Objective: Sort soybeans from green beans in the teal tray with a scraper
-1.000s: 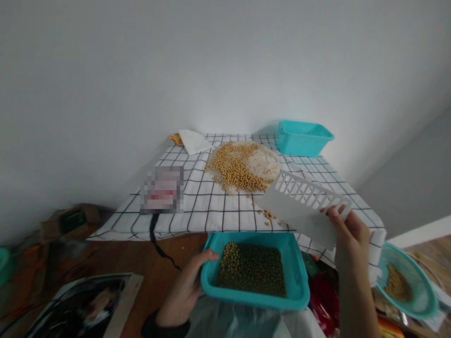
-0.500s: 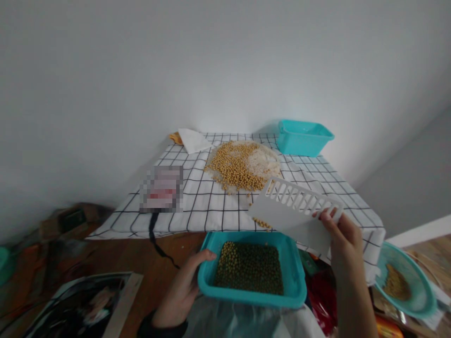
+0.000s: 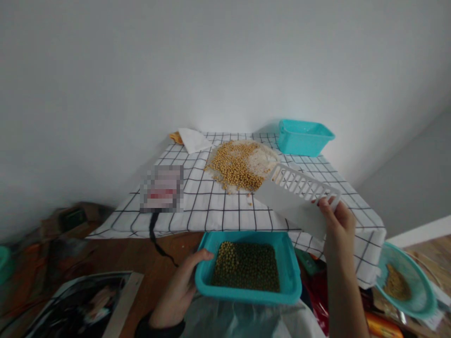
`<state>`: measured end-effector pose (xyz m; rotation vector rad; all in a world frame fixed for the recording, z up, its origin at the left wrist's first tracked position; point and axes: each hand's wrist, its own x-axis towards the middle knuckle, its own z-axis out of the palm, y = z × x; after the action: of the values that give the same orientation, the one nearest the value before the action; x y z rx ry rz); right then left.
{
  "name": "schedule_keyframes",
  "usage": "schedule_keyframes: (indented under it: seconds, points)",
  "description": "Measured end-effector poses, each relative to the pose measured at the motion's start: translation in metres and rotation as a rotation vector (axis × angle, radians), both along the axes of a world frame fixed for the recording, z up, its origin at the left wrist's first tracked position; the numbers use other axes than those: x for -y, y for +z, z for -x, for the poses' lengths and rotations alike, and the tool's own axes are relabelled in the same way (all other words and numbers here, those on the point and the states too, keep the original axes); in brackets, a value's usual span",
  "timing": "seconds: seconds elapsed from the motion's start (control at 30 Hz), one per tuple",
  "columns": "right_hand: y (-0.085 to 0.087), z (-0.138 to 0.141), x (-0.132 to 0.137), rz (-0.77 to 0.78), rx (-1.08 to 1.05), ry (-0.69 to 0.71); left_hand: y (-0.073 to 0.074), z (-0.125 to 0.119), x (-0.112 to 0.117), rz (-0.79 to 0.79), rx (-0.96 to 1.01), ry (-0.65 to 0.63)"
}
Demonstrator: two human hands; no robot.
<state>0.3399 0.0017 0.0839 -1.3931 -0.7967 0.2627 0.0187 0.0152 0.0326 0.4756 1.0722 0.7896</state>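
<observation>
My left hand grips the left rim of a turquoise plastic basin, thumb over the edge. Green beans cover its bottom, with yellow soybeans heaped at their left. Above the table's front right part, my right hand is closed on the slotted edge of a thin white plastic scraper, held tilted. Just beyond the scraper's far corner, a pile of soybeans lies on the checked cloth, with a whitish grainy heap at its right side.
A second turquoise basin stands at the back right of the table. A white folded cloth lies back left, a blurred-out object front left. Below right is a pale green bowl; a wall closes the back.
The scraper in my right hand has moved up and away from the basin. Soybeans seen at its lower edge before are gone from there. The basin has shifted slightly left.
</observation>
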Motion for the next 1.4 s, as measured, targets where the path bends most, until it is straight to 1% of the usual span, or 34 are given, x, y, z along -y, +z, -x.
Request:
schedule_keyframes:
  seconds: [0.17,0.33,0.5,0.6,0.77,0.87,0.93,1.03,1.17,1.3,1.37,1.4]
  points:
    - [0.004,0.010,-0.011,0.001,-0.016,0.060,0.006,0.003,0.000,-0.042,-0.083,0.012]
    - [0.005,0.015,-0.014,0.001,-0.068,0.105,0.007,0.003,-0.002,-0.055,-0.052,0.007]
    - [0.006,0.014,-0.016,0.002,-0.021,0.123,0.003,0.004,-0.002,-0.066,-0.030,-0.002]
    - [0.010,0.015,-0.020,-0.010,0.023,0.175,0.002,0.005,-0.002,-0.057,-0.019,-0.002]
    - [0.018,0.018,-0.025,-0.006,0.157,0.250,-0.001,0.004,-0.004,-0.043,-0.002,0.004]
    - [0.022,0.021,-0.025,0.007,0.190,0.281,-0.002,0.004,-0.005,-0.052,-0.035,0.009]
    - [0.022,0.023,-0.024,0.010,0.179,0.293,-0.002,0.005,-0.005,-0.048,-0.056,0.011]
    - [0.020,0.023,-0.023,0.001,0.130,0.321,0.000,0.005,-0.005,-0.045,-0.039,0.004]
    - [0.010,0.018,-0.017,0.024,0.019,0.342,0.003,0.004,-0.004,-0.040,0.000,-0.003]
    - [0.002,0.013,-0.006,0.076,-0.086,0.399,0.004,0.004,-0.004,-0.046,-0.034,0.008]
    - [0.003,0.010,-0.005,0.034,-0.104,0.400,0.003,0.006,-0.005,-0.048,-0.076,0.010]
    - [0.004,0.008,-0.006,-0.004,-0.103,0.372,0.001,0.007,-0.005,-0.052,-0.093,0.014]
